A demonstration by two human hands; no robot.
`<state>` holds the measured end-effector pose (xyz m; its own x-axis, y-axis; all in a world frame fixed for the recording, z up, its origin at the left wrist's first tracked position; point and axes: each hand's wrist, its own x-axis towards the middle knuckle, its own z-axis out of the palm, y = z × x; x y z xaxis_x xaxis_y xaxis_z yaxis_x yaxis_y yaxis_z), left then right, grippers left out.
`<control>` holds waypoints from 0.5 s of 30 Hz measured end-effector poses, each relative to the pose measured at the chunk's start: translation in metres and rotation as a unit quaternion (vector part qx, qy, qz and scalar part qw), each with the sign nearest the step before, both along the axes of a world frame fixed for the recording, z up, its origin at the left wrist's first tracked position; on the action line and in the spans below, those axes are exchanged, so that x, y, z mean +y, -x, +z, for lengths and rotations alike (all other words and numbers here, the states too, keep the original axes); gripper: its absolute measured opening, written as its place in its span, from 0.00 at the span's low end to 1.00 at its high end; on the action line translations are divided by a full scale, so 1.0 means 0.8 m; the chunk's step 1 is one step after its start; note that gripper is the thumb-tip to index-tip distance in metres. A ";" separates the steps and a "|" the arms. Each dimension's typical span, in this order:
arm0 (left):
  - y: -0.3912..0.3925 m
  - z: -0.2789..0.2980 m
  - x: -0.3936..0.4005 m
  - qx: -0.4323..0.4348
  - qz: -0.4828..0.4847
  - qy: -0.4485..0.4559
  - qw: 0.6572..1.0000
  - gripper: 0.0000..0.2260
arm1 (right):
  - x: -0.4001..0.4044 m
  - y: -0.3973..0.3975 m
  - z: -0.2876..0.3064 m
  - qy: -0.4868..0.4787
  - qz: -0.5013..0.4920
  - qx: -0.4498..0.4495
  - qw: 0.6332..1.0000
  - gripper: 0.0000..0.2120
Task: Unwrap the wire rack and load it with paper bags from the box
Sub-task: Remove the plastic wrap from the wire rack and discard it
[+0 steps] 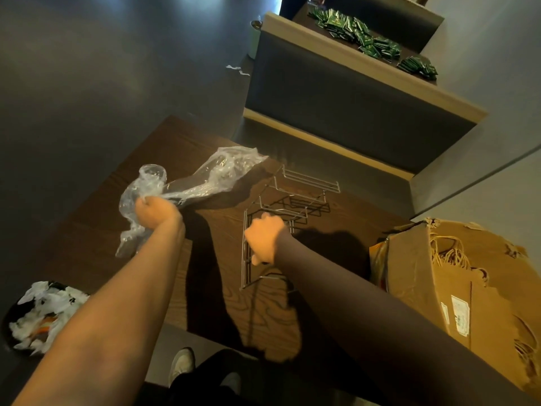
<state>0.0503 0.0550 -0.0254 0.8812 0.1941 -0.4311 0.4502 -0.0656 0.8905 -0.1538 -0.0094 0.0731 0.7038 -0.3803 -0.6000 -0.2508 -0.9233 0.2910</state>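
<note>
Dark wooden table (pixel 164 159) stands in a dim room with a grey floor, and shelves behind it carry green packets (pixel 363 36). On the table lies the wire rack (pixel 295 197), made of thin metal with several tiers, and it looks already bare of its wrapping. The left hand (pixel 155 212) has its fingers curled round the clear plastic wrap (pixel 205 177), which is bunched at the fist and stretches out loose toward the far end of the rack; whether its tip touches the rack I cannot tell. The right hand (pixel 265 235) grips the near frame of the rack. At the right edge stands the torn cardboard box (pixel 433 288), with paper bags (pixel 450 250) and their string handles showing at its open top. By the floor on the left is a bin (pixel 44 315) full of white scraps. I judge the unwrapping is nearly done: the plastic must be thrown away, and no bag is in the rack yet
</note>
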 end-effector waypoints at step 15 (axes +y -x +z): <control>-0.038 0.030 0.042 0.124 -0.092 0.125 0.980 0.17 | 0.023 -0.074 -0.013 -0.127 -0.224 -0.478 0.839 0.26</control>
